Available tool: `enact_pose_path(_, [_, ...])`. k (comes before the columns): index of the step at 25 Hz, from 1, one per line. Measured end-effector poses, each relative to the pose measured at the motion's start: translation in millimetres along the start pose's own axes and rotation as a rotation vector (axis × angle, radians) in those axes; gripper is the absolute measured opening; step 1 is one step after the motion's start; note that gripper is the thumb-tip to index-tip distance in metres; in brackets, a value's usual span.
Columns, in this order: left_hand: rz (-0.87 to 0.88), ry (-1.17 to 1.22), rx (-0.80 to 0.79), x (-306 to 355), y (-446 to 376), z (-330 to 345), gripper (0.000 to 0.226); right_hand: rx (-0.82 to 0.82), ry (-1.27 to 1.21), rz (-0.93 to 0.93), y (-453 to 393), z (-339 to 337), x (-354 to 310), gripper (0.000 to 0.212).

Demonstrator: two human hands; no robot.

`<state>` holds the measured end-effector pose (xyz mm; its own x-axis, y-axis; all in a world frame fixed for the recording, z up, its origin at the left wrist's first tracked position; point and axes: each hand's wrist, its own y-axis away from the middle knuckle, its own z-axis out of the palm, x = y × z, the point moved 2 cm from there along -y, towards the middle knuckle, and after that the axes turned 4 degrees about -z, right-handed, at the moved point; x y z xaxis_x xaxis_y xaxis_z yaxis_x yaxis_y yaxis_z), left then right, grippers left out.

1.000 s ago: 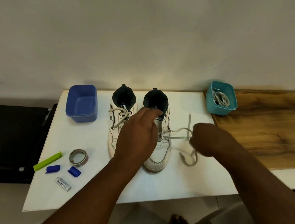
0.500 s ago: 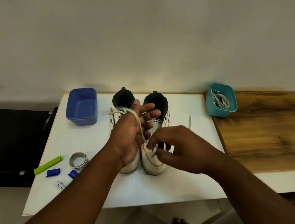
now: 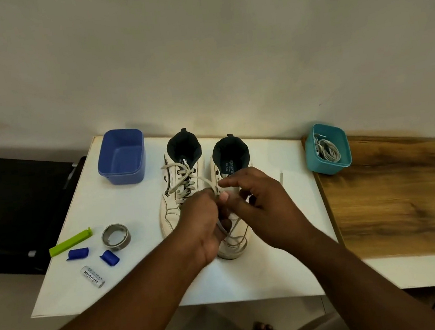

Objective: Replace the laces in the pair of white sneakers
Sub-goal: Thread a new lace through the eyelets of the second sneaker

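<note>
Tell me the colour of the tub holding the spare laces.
Teal; the tub shows best in the head view, right of the sneakers.

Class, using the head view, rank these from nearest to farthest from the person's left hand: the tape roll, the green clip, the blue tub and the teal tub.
From the left hand:
1. Tape roll, just to its left.
2. Blue tub, at the table's back left.
3. Green clip, beyond the tape, near the left edge; close to the blue tub's rank.
4. Teal tub, far right.

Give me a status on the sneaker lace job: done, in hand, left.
Done: the right sneaker has its upper eyelets empty. In hand: both hands, left hand and right hand, hold its loose lace over the toe. Left: the left sneaker is fully laced, and spare laces wait in the teal bin.
</note>
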<state>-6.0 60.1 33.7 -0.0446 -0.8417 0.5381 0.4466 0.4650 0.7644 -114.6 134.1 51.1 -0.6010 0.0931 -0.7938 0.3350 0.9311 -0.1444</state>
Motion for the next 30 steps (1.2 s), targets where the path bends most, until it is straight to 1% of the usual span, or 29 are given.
enact_pose_path(3, [-0.016,-0.023,-0.003,-13.6,-6.2,3.5,0.03,0.04,-0.079,0.039,0.5,11.9,-1.7,0.011])
enact_pose_path(6, [0.068,-0.246,0.062,-15.1,-10.9,1.8,0.033,0.025,-0.262,0.189,-2.2,11.4,2.3,0.009])
enact_pose_path(9, [0.173,-0.431,0.073,-16.8,-13.0,0.1,0.028,-0.012,-0.244,0.203,-3.4,8.2,3.8,0.01])
enact_pose_path(10, [0.202,-0.466,0.058,-16.8,-13.6,-0.3,0.026,-0.014,-0.291,0.231,-3.7,8.8,4.5,0.012])
enact_pose_path(12, [0.291,-0.583,0.049,-14.8,-17.1,-2.5,0.019,0.036,-0.597,0.381,-6.1,8.2,6.0,0.016])
enact_pose_path(14, [0.396,-0.73,0.071,-10.8,-20.0,-7.6,0.011,0.119,-0.891,0.5,-9.4,3.6,9.4,0.015])
enact_pose_path(15, [0.43,-0.804,0.089,-8.2,-22.3,-10.9,0.007,0.158,-0.956,0.525,-10.6,0.6,11.6,0.012])
enact_pose_path(16, [0.461,-0.894,0.118,-6.3,-23.8,-14.7,0.01,0.191,-0.964,0.541,-11.3,-1.4,15.1,0.012])
enact_pose_path(17, [0.495,-0.993,0.16,-4.4,-26.0,-18.8,0.019,0.209,-0.894,0.549,-10.8,-3.0,18.5,0.014])
enact_pose_path(18, [0.536,-1.07,0.211,-2.4,-28.6,-23.2,0.027,0.205,-0.736,0.545,-9.7,-3.4,23.6,0.017])
enact_pose_path(19, [0.581,-1.104,0.263,0.9,-30.2,-26.8,0.033,0.171,-0.513,0.518,-7.3,-3.4,28.0,0.019])
enact_pose_path(21, [0.66,-1.09,0.325,6.9,-33.8,-30.1,0.033,0.066,-0.065,0.417,-3.2,0.1,36.0,0.018])
enact_pose_path(22, [0.702,-1.083,0.341,8.6,-35.6,-29.7,0.029,0.022,0.076,0.367,-2.3,3.5,38.5,0.016])
enact_pose_path(24, [0.795,-1.125,0.367,10.4,-38.2,-25.8,0.024,0.018,0.164,0.313,-3.2,7.5,39.1,0.014])
enact_pose_path(25, [0.829,-1.167,0.376,10.3,-39.8,-23.5,0.028,0.037,0.159,0.301,-4.3,7.9,38.8,0.014])
enact_pose_path(28, [0.809,-1.325,0.416,7.9,-41.4,-20.3,0.035,0.101,0.127,0.308,-7.8,10.1,44.5,0.019])
enact_pose_path(30, [0.799,-1.343,0.423,8.0,-44.0,-20.7,0.034,0.115,0.115,0.312,-8.9,12.5,47.7,0.021])
